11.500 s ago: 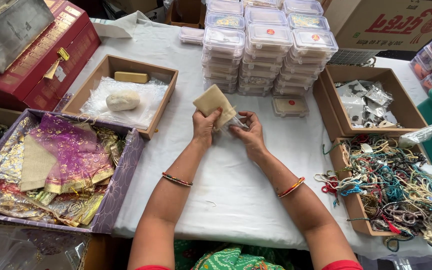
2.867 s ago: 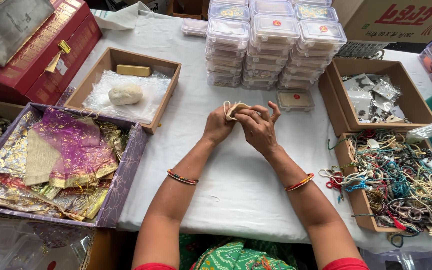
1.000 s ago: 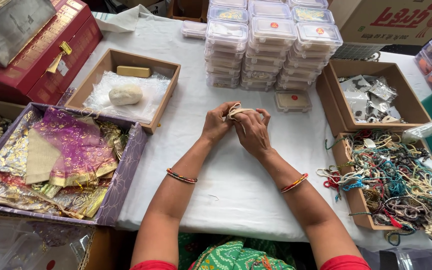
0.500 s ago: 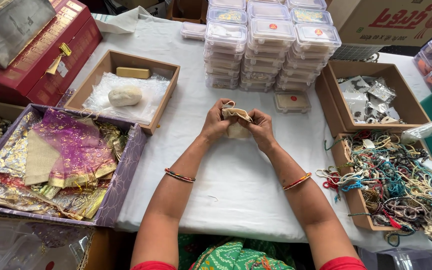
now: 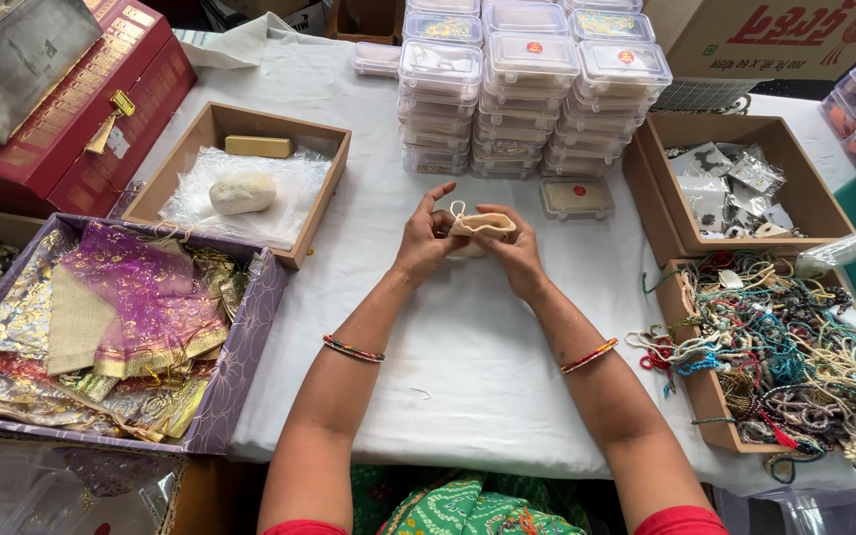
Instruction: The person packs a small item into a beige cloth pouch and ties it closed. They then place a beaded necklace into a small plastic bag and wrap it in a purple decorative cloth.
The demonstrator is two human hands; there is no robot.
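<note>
Both hands meet over the middle of the bench (image 5: 468, 376), which is covered in a white cloth. I hold a small beige drawstring pouch (image 5: 482, 226) between them, lifted just above the cloth. With my left hand (image 5: 423, 236) I pinch the pouch's left end, forefinger raised, and my right hand (image 5: 512, 253) cups it from behind and below, fingers curled around the fabric. A loop of pale cord sticks up at the pouch's mouth; whether the mouth is drawn tight I cannot quite tell from here. Each wrist carries a thin bangle.

Starting at my far left, a red case (image 5: 81, 109) lies at the bench's corner. Below it sits a purple tray (image 5: 250, 337) heaped with shiny gold and violet organza bags (image 5: 141, 297). Just beyond that is a brown cardboard box (image 5: 215, 124) lined with clear plastic, holding a pale rounded lump (image 5: 243, 193) and a small tan block (image 5: 258, 147). Straight ahead of my hands stand stacks of clear plastic containers (image 5: 522, 99), with one single container (image 5: 575, 196) lying near my right hand. Further right, a brown box holds small clear packets (image 5: 730, 188), and nearest my right elbow another box brims with a tangle of beaded strings (image 5: 795, 357) in teal, red and cream.
</note>
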